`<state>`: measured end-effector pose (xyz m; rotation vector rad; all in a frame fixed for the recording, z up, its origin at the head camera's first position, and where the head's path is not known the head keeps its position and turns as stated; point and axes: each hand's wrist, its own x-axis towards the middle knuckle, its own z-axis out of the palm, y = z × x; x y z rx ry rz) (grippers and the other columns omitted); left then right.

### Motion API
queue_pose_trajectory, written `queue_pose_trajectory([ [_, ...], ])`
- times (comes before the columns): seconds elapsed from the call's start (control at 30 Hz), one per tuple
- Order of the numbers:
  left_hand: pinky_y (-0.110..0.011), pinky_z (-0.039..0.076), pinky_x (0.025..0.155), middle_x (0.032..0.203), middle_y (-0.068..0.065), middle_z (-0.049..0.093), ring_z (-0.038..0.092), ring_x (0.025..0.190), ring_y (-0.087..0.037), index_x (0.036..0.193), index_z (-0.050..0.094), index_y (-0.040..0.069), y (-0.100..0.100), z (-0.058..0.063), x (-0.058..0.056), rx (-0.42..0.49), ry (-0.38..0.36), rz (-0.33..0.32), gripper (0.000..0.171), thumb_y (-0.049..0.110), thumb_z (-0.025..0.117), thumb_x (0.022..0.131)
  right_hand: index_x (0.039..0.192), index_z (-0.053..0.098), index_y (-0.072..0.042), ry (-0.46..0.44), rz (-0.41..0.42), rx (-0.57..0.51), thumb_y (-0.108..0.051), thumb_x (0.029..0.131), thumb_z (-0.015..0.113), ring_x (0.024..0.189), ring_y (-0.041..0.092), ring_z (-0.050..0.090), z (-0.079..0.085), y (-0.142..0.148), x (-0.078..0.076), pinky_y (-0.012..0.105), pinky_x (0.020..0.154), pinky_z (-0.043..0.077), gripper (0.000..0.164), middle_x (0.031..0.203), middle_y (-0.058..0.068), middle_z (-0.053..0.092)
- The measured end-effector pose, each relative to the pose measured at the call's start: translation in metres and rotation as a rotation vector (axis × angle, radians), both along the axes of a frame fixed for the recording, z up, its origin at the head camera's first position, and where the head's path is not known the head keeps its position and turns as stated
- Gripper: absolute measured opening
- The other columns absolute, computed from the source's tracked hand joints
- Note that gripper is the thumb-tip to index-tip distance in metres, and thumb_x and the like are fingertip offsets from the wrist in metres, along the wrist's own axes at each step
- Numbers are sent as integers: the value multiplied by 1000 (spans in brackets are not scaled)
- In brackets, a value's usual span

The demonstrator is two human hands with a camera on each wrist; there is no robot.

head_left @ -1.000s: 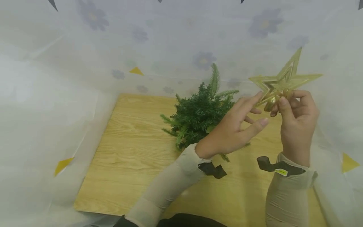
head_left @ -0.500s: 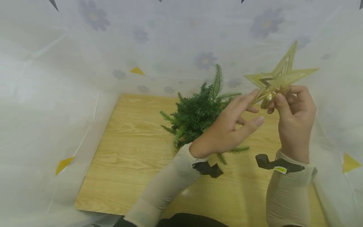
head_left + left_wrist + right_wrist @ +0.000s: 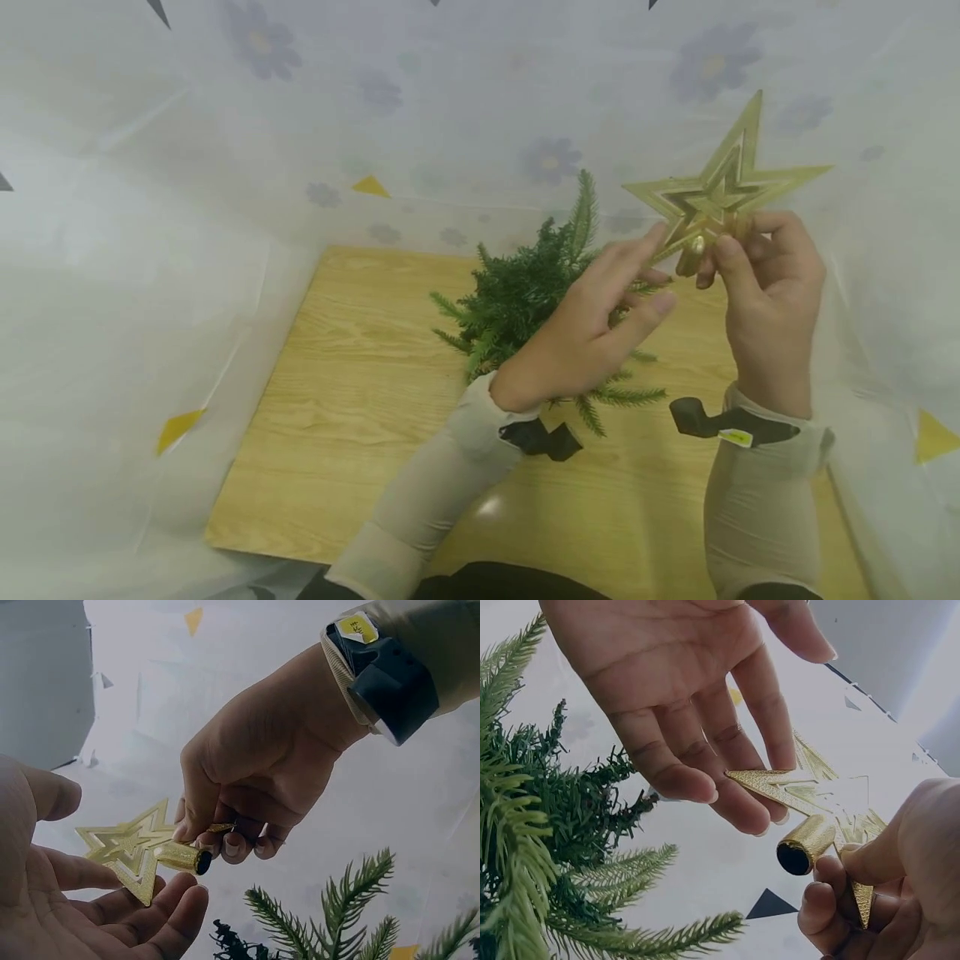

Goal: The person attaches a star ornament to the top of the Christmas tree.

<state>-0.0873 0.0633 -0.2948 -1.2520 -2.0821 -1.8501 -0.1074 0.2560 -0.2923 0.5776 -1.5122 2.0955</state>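
Note:
My right hand point(image 3: 776, 308) pinches a gold star tree topper point(image 3: 720, 187) by a lower point, between thumb and fingers. The star is held up above the table, facing me. A short gold tube point(image 3: 808, 844) with a dark hollow end sticks out at its base. My left hand point(image 3: 581, 329) has its fingers loosely extended, palm toward the star. In the right wrist view its fingertips point(image 3: 754, 817) touch or nearly touch another lower point. Behind and below the left hand stands a small green artificial Christmas tree point(image 3: 525, 287), partly hidden by that hand.
The tree stands on a wooden table point(image 3: 360, 400). Pale flower-patterned sheeting point(image 3: 450, 108) surrounds the table at the back and sides. Yellow triangles point(image 3: 180, 429) mark the sheeting. Both wrists wear black camera straps point(image 3: 543, 437).
Both hands and the star have shifted left and slightly up in the head view. The star has turned to face me more squarely. The right hand keeps its pinch.

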Motion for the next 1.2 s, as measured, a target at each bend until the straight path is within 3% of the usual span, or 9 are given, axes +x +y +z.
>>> queue_pose_trajectory([
  [0.13, -20, 51, 95, 152, -23, 40, 57, 126, -20, 163, 20, -1, -6, 1, -1, 9, 21, 15, 61, 10, 45, 110, 100, 55, 18, 13, 23, 27, 16, 95, 60, 66, 26, 54, 2, -5, -3, 27, 60, 50, 8, 83, 20, 63],
  [0.3, -22, 52, 94, 147, -24, 43, 54, 126, -17, 162, 22, -3, -13, 1, -3, 11, 31, 30, 56, 10, 40, 111, 99, 53, 18, 16, 39, 56, 16, 95, 59, 66, 25, 56, 4, -10, -5, 27, 60, 51, 7, 81, 18, 61],
  [0.5, -25, 51, 97, 150, -25, 42, 52, 128, -17, 161, 24, -5, -20, 0, -9, 33, 68, 51, 57, 7, 45, 109, 98, 50, 21, 37, 53, 107, 15, 96, 60, 67, 25, 58, 5, -16, -9, 27, 61, 51, 12, 80, 19, 62],
  [0.73, -24, 47, 100, 149, -24, 47, 50, 128, -21, 156, 33, -9, -27, -1, -17, 24, 150, 156, 52, 7, 46, 109, 97, 50, 23, 90, 88, 154, 14, 97, 58, 67, 26, 59, 7, -25, -15, 30, 62, 50, 12, 78, 20, 62],
  [0.83, -26, 42, 108, 150, -24, 47, 47, 135, -20, 155, 36, -9, -29, -3, -20, 8, 187, 209, 50, 9, 46, 109, 97, 50, 24, 105, 90, 173, 14, 97, 59, 67, 25, 59, 7, -28, -18, 30, 62, 50, 13, 79, 20, 62],
  [0.93, -26, 43, 108, 147, -24, 52, 50, 133, -21, 152, 42, -9, -29, -4, -24, 7, 229, 272, 49, 7, 52, 107, 97, 50, 24, 115, 89, 200, 13, 98, 58, 67, 24, 58, 8, -30, -21, 30, 62, 50, 13, 78, 20, 62],
  [1.1, -27, 50, 95, 135, -23, 62, 60, 116, -22, 141, 57, -9, -31, -7, -31, 58, 279, 370, 45, 1, 68, 98, 101, 54, 22, 108, 90, 234, 16, 98, 54, 68, 25, 58, 8, -32, -25, 29, 61, 49, 7, 78, 19, 61],
  [1.2, -26, 52, 88, 126, -22, 66, 63, 103, -23, 136, 62, -9, -32, -8, -35, 100, 290, 395, 42, -2, 71, 95, 102, 56, 20, 102, 99, 238, 18, 97, 53, 69, 26, 57, 8, -35, -28, 28, 61, 50, 6, 79, 19, 61],
])
